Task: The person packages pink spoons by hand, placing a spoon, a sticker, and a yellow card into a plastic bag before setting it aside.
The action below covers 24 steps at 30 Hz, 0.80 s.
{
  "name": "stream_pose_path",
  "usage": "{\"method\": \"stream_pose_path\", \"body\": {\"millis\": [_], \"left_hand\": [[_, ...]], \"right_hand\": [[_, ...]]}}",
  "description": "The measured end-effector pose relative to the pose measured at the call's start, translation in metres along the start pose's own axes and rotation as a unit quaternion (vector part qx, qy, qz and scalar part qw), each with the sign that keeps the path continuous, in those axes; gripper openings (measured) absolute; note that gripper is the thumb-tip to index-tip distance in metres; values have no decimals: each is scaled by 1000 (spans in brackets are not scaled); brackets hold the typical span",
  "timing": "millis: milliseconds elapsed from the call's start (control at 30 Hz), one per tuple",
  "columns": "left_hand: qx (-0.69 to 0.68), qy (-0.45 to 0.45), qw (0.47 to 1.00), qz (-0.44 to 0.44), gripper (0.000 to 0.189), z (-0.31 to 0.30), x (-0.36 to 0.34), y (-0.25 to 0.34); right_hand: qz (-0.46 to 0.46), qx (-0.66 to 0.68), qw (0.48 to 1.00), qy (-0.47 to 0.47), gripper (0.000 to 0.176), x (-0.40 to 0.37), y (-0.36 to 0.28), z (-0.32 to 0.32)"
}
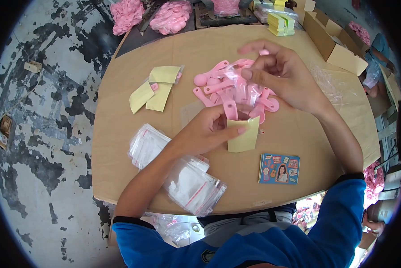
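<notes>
My left hand [209, 130] pinches a small clear plastic bag with a yellow card [243, 137] in its lower part. The round-holed handle of a pink scoop [230, 110] stands up at the card's top edge. Above and to the right, my right hand [283, 71] hovers with thumb and forefinger apart, the forefinger blurred. Beneath it lies a pile of pink scoops [216, 85], partly hidden by shiny clear film. Under my left forearm, stacks of clear resealable bags [196, 185] are spread on the brown paper-covered table [115, 111].
Yellow cards in clear bags [158, 89] lie at left. A blue printed card stack [279, 169] sits near the front edge. Behind are bagged pink scoops [171, 17], bundled yellow cards [280, 24] and a cardboard box [334, 42]. Another person's arm [379, 51] shows far right.
</notes>
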<state>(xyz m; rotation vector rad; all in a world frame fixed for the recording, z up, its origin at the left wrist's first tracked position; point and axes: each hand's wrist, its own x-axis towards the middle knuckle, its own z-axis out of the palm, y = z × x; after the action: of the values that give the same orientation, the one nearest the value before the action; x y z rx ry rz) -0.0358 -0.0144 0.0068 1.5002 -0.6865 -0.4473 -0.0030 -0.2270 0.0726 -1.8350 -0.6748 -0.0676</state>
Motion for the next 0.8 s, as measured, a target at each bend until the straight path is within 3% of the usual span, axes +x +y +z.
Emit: {"method": "stream_pose_path", "body": {"millis": [100,133,200,233,300,400,500,800], "left_hand": [[-108,70,992,-10,35,-2,1,3],[-55,113,991,-43,37,-7,2,-4],[-105,126,985,-49,36,-9,4,-2],[-130,133,981,-53,36,-9,4,0],[-80,165,982,-56,36,-6,4,2],[-8,162,986,-38,37,-5,3,-2],[30,152,988,-16,40,-2,2,-4],[235,144,961,4,39,-5,0,-15]], "right_hand": [[62,4,997,-44,26,0,3,0],[59,-27,997,-39,26,-1,2,0],[51,-89,994,-30,27,-1,-1,0],[-46,-170,984,16,26,0,4,1],[-238,-322,910,106,25,3,17,5],[-279,-373,883,58,19,-3,9,9],[-295,-411,858,91,15,-4,24,24],[-321,-487,809,73,28,-4,46,27]]}}
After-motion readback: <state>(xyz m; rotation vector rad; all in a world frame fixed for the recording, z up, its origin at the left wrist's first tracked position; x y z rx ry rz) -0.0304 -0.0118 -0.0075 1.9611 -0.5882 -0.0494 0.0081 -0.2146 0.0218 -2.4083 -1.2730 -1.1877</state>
